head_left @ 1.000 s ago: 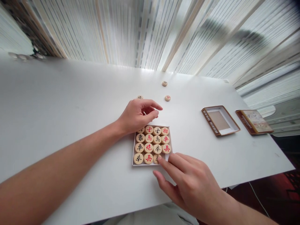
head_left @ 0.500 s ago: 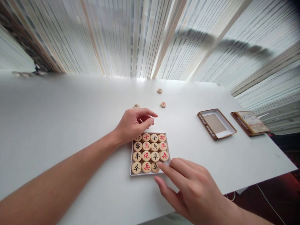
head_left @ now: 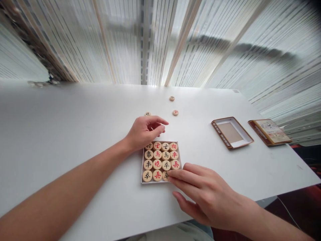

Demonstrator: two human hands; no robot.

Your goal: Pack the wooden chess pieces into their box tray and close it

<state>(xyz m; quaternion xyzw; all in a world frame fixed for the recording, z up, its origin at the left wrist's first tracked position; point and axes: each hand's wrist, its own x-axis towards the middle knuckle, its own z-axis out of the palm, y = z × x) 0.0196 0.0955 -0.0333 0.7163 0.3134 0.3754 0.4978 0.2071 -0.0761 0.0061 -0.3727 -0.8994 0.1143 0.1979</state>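
Note:
A shallow white tray [head_left: 142,167] on the white table [head_left: 62,127] holds several round wooden chess pieces [head_left: 157,164] with red or black characters, packed in rows. My left hand [head_left: 144,132] rests at the tray's far edge, over its far left corner. Its thumb and fingers are curled together in a pinch, and what is inside them is hidden. My right hand [head_left: 203,192] lies at the near right corner, fingers stretched out. Its fingertips touch the pieces in the near row and cover that corner.
Three loose pieces lie beyond the tray: one [head_left: 147,114] just past my left hand, one [head_left: 175,112] to its right, one [head_left: 172,98] farther back. A brown open box half [head_left: 232,133] and a printed box part [head_left: 269,131] sit at right. Slatted blinds stand behind the table.
My right hand has slid a little left along the tray's near right corner, fingers flatter. My left hand has stayed at the far edge. The view has shifted slightly.

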